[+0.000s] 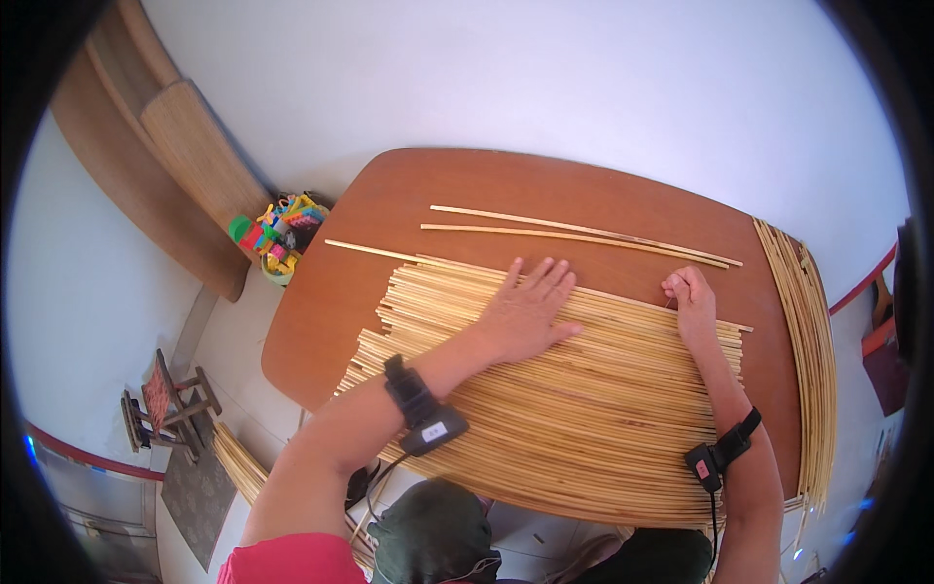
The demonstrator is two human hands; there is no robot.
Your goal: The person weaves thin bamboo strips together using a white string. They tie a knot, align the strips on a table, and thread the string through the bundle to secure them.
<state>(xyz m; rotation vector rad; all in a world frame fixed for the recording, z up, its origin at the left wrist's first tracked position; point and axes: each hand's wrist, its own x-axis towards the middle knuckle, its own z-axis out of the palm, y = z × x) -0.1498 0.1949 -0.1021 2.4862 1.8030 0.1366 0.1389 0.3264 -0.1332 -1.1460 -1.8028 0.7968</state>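
Note:
A wide layer of thin, pale yellow sticks lies side by side across the near part of the brown table, hanging past its front edge. My left hand rests flat on the far side of this layer, fingers spread. Near its far right side, my right hand is closed in a pinch, with a thin dark thread-like strand showing below the fingers. One stick along the layer's far edge juts out to the left. Beyond both hands lie two loose sticks.
A bundle of long sticks lies along the right edge of the table. On the floor at left are a basket of colourful toy blocks, a small folding stool and more sticks. A white wall stands behind.

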